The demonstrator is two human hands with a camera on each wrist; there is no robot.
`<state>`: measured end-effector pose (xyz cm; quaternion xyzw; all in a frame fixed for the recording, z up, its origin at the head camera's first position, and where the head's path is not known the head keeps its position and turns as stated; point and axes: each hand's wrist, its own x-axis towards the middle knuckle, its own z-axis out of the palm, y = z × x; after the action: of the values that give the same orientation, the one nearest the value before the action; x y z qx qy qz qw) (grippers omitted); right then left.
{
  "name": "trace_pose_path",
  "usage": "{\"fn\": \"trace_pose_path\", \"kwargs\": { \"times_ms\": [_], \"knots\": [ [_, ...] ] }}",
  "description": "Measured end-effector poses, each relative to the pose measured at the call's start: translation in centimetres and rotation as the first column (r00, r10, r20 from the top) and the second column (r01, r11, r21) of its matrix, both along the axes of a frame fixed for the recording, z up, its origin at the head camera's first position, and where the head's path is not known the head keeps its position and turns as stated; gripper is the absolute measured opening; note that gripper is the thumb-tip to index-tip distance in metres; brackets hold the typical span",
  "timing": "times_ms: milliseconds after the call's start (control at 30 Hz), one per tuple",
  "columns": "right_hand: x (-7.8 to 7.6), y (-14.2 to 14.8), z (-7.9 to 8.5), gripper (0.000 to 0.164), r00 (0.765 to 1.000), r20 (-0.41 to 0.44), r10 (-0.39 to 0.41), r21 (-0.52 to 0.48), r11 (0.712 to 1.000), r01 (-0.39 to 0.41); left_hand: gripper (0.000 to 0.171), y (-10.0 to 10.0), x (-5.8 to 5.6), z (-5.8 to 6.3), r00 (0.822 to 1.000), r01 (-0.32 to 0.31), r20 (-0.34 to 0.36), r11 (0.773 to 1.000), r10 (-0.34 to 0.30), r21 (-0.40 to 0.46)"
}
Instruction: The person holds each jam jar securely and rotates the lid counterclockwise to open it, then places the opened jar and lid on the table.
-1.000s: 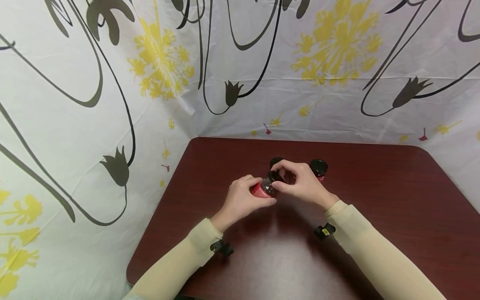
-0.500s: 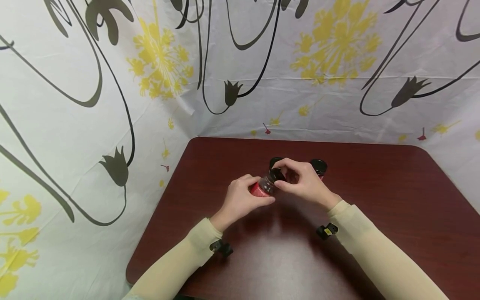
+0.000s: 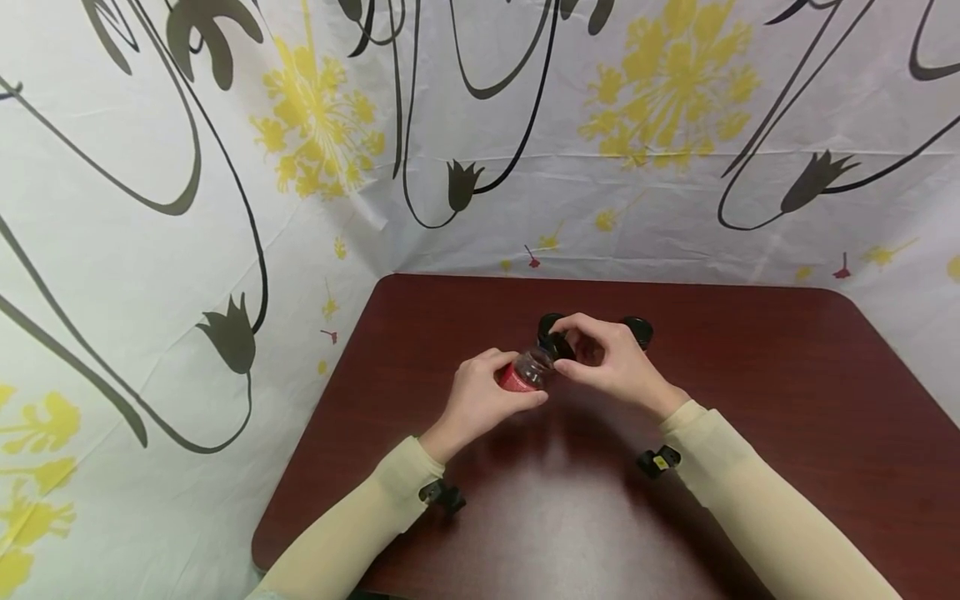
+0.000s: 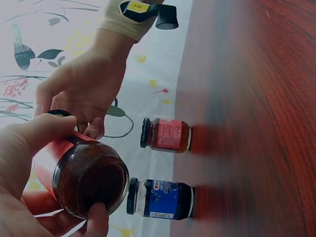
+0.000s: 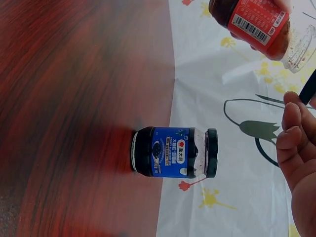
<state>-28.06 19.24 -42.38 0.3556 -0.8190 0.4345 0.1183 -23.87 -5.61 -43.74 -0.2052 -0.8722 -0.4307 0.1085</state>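
My left hand (image 3: 476, 396) grips a glass jar (image 3: 531, 367) with a red label, fingers and thumb curled round its body. The jar is tilted with its neck toward the right hand, and dark reddish contents show through its base in the left wrist view. Its mouth is uncovered in the right wrist view, with smears inside the clear neck (image 5: 300, 49). Between thumb and fingertips my right hand (image 3: 611, 362) pinches a black lid (image 3: 560, 344), held just apart from the mouth. Only the lid's edge shows in the right wrist view.
Behind the hands, a blue-labelled jar (image 5: 170, 155) with a black lid stands upright on the reddish-brown table (image 3: 420, 325). Another red-labelled jar (image 4: 168, 135), also lidded, stands to its right, mostly hidden by the right hand in the head view. A patterned cloth (image 3: 525, 192) hangs behind the table.
The black lid has come off the jar's mouth and moved slightly up and right with the right hand. The left hand and jar have shifted slightly left.
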Motion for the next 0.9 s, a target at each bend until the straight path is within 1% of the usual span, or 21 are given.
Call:
{"fn": "trace_pose_path", "kwargs": {
  "times_ms": [367,567,900],
  "knots": [
    [0.1,0.3,0.0,0.04,1.0,-0.004,-0.01,0.012,1.0,0.01,0.049,-0.1,-0.1,-0.2,1.0,-0.02,0.013,1.0,0.02,0.008],
    [0.1,0.6,0.0,0.041,1.0,-0.001,-0.017,0.011,1.0,0.017,0.051,-0.1,-0.1,-0.4,1.0,-0.03,0.005,1.0,0.03,0.001],
    [0.2,1.3,-0.2,0.043,1.0,0.01,-0.026,0.023,0.999,0.026,0.05,-0.1,-0.4,-1.0,0.999,-0.048,0.002,0.999,0.048,0.01]
  ]
}}
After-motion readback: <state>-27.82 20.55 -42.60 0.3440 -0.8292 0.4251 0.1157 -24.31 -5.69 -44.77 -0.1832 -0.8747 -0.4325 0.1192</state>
